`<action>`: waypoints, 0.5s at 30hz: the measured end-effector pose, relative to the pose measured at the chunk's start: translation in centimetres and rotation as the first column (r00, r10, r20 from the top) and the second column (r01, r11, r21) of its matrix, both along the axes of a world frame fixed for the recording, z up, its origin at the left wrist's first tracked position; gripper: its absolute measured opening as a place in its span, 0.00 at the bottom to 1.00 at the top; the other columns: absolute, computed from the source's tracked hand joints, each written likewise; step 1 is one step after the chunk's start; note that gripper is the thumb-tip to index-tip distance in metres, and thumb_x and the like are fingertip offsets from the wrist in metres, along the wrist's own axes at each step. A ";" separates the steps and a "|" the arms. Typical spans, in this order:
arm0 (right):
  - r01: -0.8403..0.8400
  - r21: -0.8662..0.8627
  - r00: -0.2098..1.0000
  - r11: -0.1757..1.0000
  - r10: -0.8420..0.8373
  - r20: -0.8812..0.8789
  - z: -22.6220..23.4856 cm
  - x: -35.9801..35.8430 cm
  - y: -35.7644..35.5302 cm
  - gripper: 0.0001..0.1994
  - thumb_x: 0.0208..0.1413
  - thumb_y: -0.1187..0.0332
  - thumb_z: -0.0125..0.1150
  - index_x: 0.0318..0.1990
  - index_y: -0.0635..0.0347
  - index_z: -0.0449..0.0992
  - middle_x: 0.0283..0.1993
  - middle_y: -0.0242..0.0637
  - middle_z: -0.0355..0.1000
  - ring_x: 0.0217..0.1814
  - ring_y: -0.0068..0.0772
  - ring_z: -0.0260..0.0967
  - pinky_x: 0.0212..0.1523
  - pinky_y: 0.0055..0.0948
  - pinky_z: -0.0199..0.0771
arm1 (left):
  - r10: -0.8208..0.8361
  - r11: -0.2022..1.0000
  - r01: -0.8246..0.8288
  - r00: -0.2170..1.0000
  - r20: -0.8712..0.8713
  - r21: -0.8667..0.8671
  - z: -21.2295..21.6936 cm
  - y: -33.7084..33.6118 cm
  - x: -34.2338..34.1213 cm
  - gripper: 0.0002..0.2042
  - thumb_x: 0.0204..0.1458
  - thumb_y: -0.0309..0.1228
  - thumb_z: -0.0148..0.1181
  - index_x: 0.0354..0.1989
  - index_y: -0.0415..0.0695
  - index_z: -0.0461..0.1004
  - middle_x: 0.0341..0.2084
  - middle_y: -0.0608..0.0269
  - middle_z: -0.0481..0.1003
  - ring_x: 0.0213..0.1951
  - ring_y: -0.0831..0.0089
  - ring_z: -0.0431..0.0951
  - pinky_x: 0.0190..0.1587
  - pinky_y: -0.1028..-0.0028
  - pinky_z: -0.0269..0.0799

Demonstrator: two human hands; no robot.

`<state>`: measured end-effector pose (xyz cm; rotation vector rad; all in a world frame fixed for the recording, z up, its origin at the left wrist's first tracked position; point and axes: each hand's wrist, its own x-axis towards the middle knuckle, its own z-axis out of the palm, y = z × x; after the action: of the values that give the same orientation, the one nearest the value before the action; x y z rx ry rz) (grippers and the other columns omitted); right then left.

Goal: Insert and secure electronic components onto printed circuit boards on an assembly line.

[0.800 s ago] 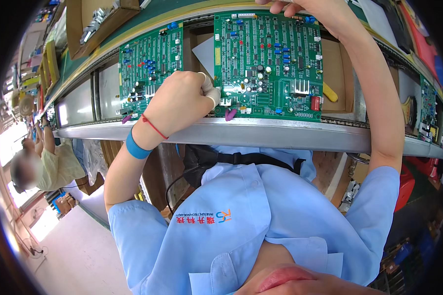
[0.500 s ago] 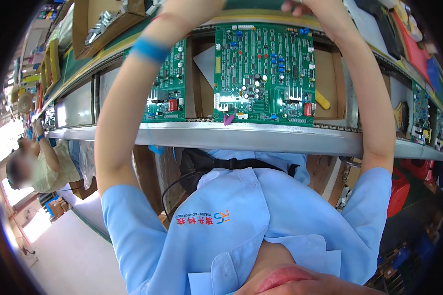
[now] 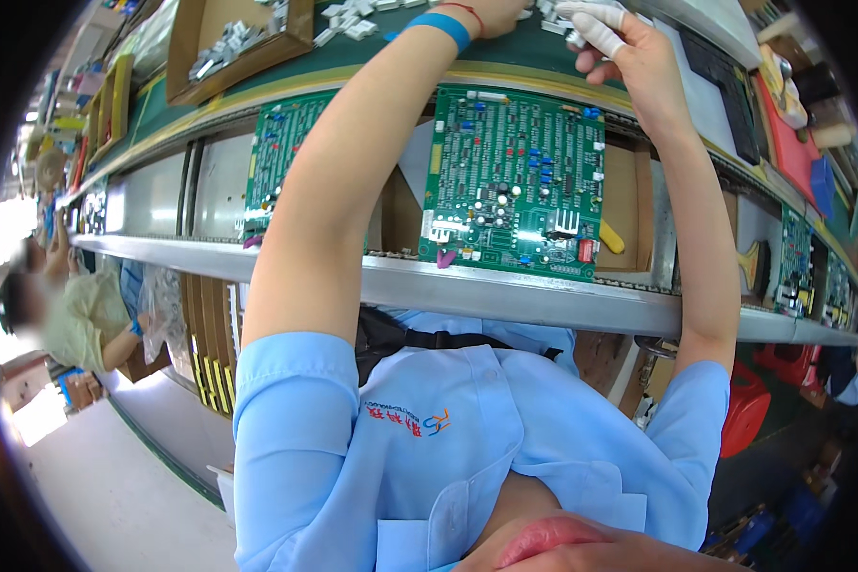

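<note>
Both my arms stretch over a rail line to the bench at the top of the head view. My left hand, with a blue band on the wrist, is beside a scatter of small white parts; its fingertips are mostly hidden at the edge. My right hand, with white finger covers, is closed in a pinch by the same scatter, on what looks like a small white part. Below the hands, a large green circuit board rests on the rails, untouched. My left forearm partly covers a second circuit board.
A cardboard box of small parts stands at the back left, loose white pieces beside it. The metal rail runs across the front. A purple clip sits on the board's corner. Another person is at far left.
The view has shifted, so the boards sit lower and more of the bench shows. My left arm has swung right, bringing both hands close together by the white parts.
</note>
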<state>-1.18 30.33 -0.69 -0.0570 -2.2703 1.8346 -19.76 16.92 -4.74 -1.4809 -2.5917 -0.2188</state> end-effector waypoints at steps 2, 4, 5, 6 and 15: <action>-0.031 0.090 0.999 0.995 0.034 -0.039 0.1 0.1 -0.1 0.13 0.61 0.62 0.57 0.49 0.54 0.78 0.31 0.25 0.70 0.30 0.13 0.67 0.28 0.15 0.68 | 0.019 0.999 -0.021 0.999 0.050 0.035 -2.4 1.1 0.1 0.08 0.52 0.27 0.49 0.36 0.37 0.73 0.37 0.42 0.76 0.40 0.48 0.77 0.42 0.56 0.72; -0.059 0.065 0.998 0.996 0.060 -0.023 0.5 0.3 -0.7 0.14 0.59 0.62 0.60 0.49 0.55 0.77 0.31 0.26 0.72 0.30 0.16 0.70 0.28 0.15 0.69 | 0.077 0.993 -0.074 0.996 -0.035 0.093 -3.7 2.0 0.4 0.11 0.54 0.30 0.47 0.39 0.39 0.75 0.38 0.44 0.77 0.40 0.51 0.78 0.42 0.58 0.74; -0.047 0.037 0.999 0.998 0.047 0.012 0.5 0.3 -0.9 0.15 0.56 0.61 0.64 0.49 0.56 0.77 0.31 0.27 0.74 0.30 0.18 0.73 0.28 0.15 0.70 | 0.115 0.987 -0.103 0.988 -0.100 0.122 -4.2 2.2 0.5 0.14 0.57 0.34 0.46 0.41 0.41 0.78 0.41 0.48 0.77 0.41 0.55 0.80 0.42 0.60 0.76; -0.063 0.040 0.998 0.997 0.063 0.010 0.4 0.6 -0.6 0.15 0.56 0.61 0.64 0.49 0.56 0.77 0.31 0.27 0.74 0.30 0.18 0.73 0.28 0.15 0.70 | 0.086 0.992 -0.079 0.994 -0.069 0.101 -3.3 2.5 1.1 0.15 0.57 0.33 0.44 0.44 0.41 0.76 0.45 0.47 0.76 0.44 0.53 0.78 0.44 0.60 0.75; -0.065 0.050 0.998 0.997 0.065 -0.012 0.2 0.6 -1.4 0.11 0.58 0.67 0.61 0.47 0.53 0.80 0.34 0.26 0.74 0.34 0.16 0.73 0.30 0.14 0.71 | -0.149 0.722 0.195 0.981 -0.127 0.664 14.0 -13.0 7.6 0.11 0.57 0.28 0.51 0.45 0.35 0.72 0.28 0.50 0.76 0.28 0.60 0.77 0.32 0.66 0.73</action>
<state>-0.61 28.97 -0.46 0.0375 -2.3333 1.8032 -12.18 3.90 9.23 -1.3844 -1.9589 -0.9995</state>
